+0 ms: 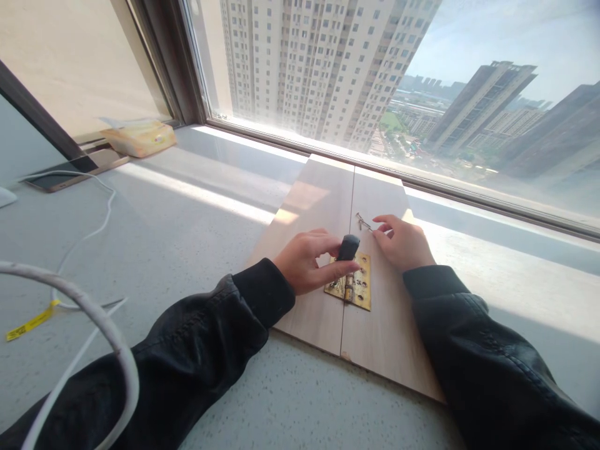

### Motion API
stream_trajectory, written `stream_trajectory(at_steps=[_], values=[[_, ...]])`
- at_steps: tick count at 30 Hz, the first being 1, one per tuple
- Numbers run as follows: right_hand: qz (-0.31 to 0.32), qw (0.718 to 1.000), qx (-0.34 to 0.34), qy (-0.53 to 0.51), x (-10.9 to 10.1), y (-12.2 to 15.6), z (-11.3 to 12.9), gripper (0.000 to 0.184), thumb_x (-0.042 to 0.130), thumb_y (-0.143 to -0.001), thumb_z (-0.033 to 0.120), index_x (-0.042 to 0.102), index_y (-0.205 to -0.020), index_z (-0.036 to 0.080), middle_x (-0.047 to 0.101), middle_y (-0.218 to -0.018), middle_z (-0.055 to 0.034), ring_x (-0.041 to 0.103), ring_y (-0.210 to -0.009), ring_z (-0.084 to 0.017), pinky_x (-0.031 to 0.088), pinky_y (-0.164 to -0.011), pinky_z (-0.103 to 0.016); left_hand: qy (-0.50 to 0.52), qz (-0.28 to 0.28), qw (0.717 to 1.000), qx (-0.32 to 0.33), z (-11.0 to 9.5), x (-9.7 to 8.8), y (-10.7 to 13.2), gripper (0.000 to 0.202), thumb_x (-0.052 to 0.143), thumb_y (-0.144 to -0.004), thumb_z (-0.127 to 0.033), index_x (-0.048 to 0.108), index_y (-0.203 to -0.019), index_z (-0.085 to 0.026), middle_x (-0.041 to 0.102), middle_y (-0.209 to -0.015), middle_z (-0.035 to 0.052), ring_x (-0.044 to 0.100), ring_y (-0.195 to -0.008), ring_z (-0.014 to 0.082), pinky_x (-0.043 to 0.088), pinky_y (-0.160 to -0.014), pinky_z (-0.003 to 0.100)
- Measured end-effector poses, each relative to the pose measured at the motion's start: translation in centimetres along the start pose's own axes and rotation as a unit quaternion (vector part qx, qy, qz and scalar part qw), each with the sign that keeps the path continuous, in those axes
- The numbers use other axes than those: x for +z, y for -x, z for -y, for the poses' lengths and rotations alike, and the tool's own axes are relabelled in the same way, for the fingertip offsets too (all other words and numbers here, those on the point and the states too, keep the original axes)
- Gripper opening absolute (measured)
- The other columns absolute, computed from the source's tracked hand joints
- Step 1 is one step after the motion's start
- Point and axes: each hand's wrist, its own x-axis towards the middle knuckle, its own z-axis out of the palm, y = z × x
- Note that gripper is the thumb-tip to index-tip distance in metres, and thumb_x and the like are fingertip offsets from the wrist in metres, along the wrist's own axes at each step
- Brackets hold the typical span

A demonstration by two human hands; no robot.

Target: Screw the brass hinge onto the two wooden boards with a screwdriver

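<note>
Two light wooden boards (pixel 323 194) lie side by side on a grey sill. A brass hinge (pixel 359 289) spans their seam. My left hand (pixel 307 262) is curled around a black-handled tool (pixel 348 247) that stands upright on the hinge. My right hand (pixel 403 242) rests on the right board, its fingers pinched at a small cluster of screws (pixel 362 220) lying just beyond the hinge. Both arms wear black sleeves.
A white cable (pixel 89 312) with a yellow tag (pixel 30 323) loops over the sill at the left. A phone (pixel 70 175) and a yellow tissue pack (pixel 140 137) lie at the far left corner. A large window (pixel 375 81) runs behind the boards.
</note>
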Motion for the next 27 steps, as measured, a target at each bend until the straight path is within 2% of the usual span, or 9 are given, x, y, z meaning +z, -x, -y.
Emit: stream_trajectory(at_steps=[4,10,17,19,23,25,27], values=[[-0.004,0.999,-0.033,0.019,-0.6,1.8,-0.1,0.029,0.048,-0.089,0.038,0.058,-0.107,0.017,0.061,-0.097,-0.0045,0.058,-0.081,-0.015,0.047,-0.078,-0.037,-0.015,-0.006,1.000,-0.010,0.0,0.1,0.1,0.027,0.059,-0.081,-0.038,0.066,-0.077,-0.012,0.064,-0.069,0.0051,0.053,-0.065,0.0127,0.044,-0.060,0.026],[-0.024,0.999,-0.020,0.009,-1.0,4.2,-0.3,0.021,0.048,-0.082,0.028,0.063,-0.094,0.019,0.062,-0.084,-0.0063,0.053,-0.066,-0.016,0.042,-0.069,-0.035,-0.024,-0.014,0.999,-0.024,-0.1,0.3,0.4,0.025,0.059,-0.080,-0.037,0.066,-0.078,-0.013,0.063,-0.070,0.0047,0.052,-0.063,0.0120,0.043,-0.060,0.026],[-0.064,0.992,0.007,-0.113,-1.6,4.9,1.3,0.026,0.046,-0.081,0.029,0.062,-0.100,0.020,0.064,-0.085,-0.0046,0.054,-0.059,-0.014,0.044,-0.066,-0.031,-0.054,-0.042,0.998,0.003,0.1,0.4,0.5,0.027,0.060,-0.080,-0.038,0.065,-0.074,-0.012,0.062,-0.066,0.0038,0.048,-0.056,0.0094,0.040,-0.054,0.024],[-0.075,0.985,0.025,-0.153,-1.7,5.0,1.7,0.023,0.049,-0.080,0.032,0.061,-0.096,0.019,0.065,-0.085,-0.0040,0.056,-0.059,-0.013,0.046,-0.063,-0.030,-0.054,-0.078,0.995,-0.001,0.0,0.3,0.6,0.026,0.061,-0.079,-0.038,0.065,-0.073,-0.013,0.062,-0.064,0.0027,0.047,-0.053,0.0088,0.039,-0.051,0.023],[-0.091,0.972,0.074,-0.203,-1.9,5.0,2.1,0.021,0.054,-0.078,0.037,0.058,-0.085,0.018,0.066,-0.076,-0.0045,0.061,-0.061,-0.015,0.048,-0.061,-0.030,-0.053,-0.219,0.972,-0.070,0.2,0.3,0.6,0.023,0.058,-0.081,-0.038,0.064,-0.081,-0.016,0.060,-0.062,0.0002,0.052,-0.053,0.0094,0.041,-0.049,0.022],[-0.085,0.970,0.082,-0.212,-2.1,4.8,2.2,0.020,0.055,-0.077,0.038,0.058,-0.080,0.018,0.064,-0.069,-0.0034,0.061,-0.061,-0.016,0.048,-0.061,-0.031,-0.066,-0.241,0.963,-0.095,0.4,0.4,0.5,0.025,0.058,-0.082,-0.039,0.064,-0.085,-0.016,0.061,-0.065,0.0009,0.055,-0.056,0.0102,0.042,-0.049,0.022],[-0.069,0.972,0.077,-0.213,-2.5,4.4,2.4,0.017,0.057,-0.075,0.036,0.059,-0.075,0.019,0.063,-0.064,-0.0023,0.060,-0.060,-0.016,0.047,-0.061,-0.031,-0.085,-0.232,0.964,-0.103,0.6,0.4,0.4,0.026,0.058,-0.081,-0.040,0.064,-0.086,-0.015,0.063,-0.067,0.0017,0.056,-0.057,0.0105,0.043,-0.050,0.023]])
